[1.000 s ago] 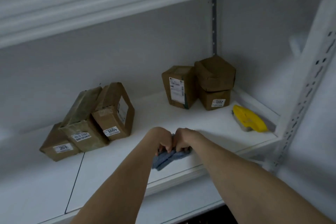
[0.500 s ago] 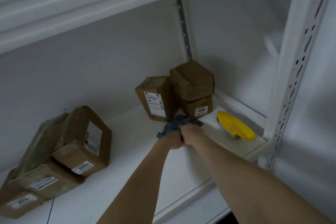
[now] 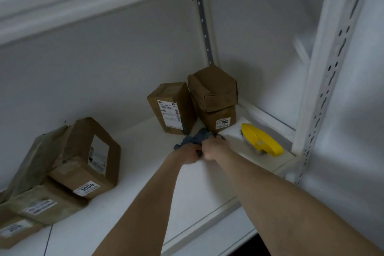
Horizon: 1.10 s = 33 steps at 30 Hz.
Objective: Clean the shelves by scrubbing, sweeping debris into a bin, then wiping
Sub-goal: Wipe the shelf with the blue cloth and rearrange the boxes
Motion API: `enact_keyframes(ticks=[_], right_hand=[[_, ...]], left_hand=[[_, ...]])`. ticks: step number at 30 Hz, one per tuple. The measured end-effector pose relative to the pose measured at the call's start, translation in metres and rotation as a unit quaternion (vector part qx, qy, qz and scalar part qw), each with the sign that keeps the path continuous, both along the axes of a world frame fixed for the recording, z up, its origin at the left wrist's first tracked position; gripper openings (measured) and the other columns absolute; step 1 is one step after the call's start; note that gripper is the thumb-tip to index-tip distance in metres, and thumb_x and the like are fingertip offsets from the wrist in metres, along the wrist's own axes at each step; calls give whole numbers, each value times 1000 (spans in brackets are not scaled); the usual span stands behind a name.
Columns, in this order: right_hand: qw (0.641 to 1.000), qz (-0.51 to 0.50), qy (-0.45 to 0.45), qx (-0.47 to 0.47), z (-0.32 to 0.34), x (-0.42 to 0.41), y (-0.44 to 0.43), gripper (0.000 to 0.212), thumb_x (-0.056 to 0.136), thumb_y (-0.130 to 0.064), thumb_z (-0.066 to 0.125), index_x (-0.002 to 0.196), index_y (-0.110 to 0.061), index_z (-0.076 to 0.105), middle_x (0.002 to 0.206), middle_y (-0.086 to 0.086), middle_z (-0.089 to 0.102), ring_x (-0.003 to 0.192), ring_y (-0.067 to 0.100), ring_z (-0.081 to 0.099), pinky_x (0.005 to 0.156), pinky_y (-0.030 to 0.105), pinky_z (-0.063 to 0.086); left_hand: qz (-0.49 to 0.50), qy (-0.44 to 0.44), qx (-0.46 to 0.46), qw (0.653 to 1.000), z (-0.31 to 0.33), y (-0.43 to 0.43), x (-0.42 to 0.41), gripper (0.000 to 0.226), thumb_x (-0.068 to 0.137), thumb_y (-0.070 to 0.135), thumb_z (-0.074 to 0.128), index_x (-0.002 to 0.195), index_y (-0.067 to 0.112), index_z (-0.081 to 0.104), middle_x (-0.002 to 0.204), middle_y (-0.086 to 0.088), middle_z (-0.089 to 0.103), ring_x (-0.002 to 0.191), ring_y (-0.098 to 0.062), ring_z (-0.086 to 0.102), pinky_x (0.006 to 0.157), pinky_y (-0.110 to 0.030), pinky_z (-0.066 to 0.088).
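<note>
White shelf (image 3: 128, 199): left hand (image 3: 188, 155) and right hand (image 3: 214, 148) both grip a blue cloth (image 3: 194, 139) just before brown parcels (image 3: 172, 107); yellow scrub brush (image 3: 260, 139) nearby.

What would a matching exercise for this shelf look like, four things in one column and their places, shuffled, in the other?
Column one
1. blue cloth
2. yellow brush
3. box 1002
4. box 3004

Column two
a. among the parcels at the left
b. under another brown box, at the back
c. bunched in the left hand and right hand
d. alone at the right end of the shelf

Pairs: 1-c, 2-d, 3-b, 4-a
</note>
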State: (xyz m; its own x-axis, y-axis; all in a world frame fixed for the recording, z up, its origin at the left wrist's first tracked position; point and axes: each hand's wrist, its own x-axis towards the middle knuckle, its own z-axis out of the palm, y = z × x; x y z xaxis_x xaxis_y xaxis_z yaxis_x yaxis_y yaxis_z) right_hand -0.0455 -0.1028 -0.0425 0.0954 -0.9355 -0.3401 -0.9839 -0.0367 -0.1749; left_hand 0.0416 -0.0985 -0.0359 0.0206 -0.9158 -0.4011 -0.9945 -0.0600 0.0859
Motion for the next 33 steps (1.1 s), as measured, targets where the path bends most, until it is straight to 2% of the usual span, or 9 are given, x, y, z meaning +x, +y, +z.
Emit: enact_keyframes(ticks=[3,6,10,13,15,19,26,31,33], right_hand=[[1000,-1,17,-1,6,-13,16,45,93,-15,55,137,-12,46,136,11,49,122,30,50,99,42,44],[1000,2,28,-5,11,-24,34,57,94,-15,53,146,-11,31,139,14,47,123,33,50,97,43,46],[999,42,26,-13,15,-20,58,53,93,-20,54,143,-13,39,138,12,49,122,31,52,95,39,46],[998,68,4,-2,13,7,81,59,90,-18,59,144,-14,36,147,8,36,127,28,46,99,37,43],[995,96,-16,-14,10,28,95,59,91,-20,59,145,-15,35,154,5,23,133,27,38,107,36,37],[993,103,-60,0,4,62,112,43,98,-18,48,140,-11,43,151,11,32,133,32,36,110,39,32],[987,133,-85,39,7,119,140,46,94,-28,53,137,-15,45,142,6,46,128,24,46,101,30,41],[985,138,-98,36,12,84,140,51,73,-30,71,121,-17,58,111,5,64,104,26,62,77,30,47],[988,120,-92,42,15,59,136,46,66,-34,77,109,-21,65,99,3,68,93,24,64,73,29,48]], left_hand=[[17,65,11,998,7,22,-13,32,90,22,60,121,12,58,117,-14,62,112,-32,54,100,-34,42],[32,102,-2,994,13,52,-25,1,90,13,59,90,12,58,101,-17,63,117,-27,49,96,-27,31],[50,103,16,993,20,90,-20,35,96,7,48,70,27,37,129,-10,52,130,-23,41,76,-15,30],[85,57,18,995,11,103,5,14,99,26,44,104,23,57,124,-2,53,130,-19,39,84,-20,24],[86,-9,-6,996,11,113,21,29,98,27,44,125,21,51,133,0,47,127,-17,40,98,-27,28],[50,-96,21,994,11,129,60,34,92,11,50,126,10,46,132,-6,48,123,-21,46,105,-31,37],[61,-120,37,990,24,157,112,31,97,14,42,120,-3,55,120,-17,61,113,-30,58,94,-33,45],[55,-61,53,995,27,150,92,23,86,17,53,99,1,63,72,-9,63,62,-21,61,59,-27,51],[55,-24,64,996,30,145,70,19,82,16,58,93,1,64,76,-13,67,64,-23,64,64,-28,56]])
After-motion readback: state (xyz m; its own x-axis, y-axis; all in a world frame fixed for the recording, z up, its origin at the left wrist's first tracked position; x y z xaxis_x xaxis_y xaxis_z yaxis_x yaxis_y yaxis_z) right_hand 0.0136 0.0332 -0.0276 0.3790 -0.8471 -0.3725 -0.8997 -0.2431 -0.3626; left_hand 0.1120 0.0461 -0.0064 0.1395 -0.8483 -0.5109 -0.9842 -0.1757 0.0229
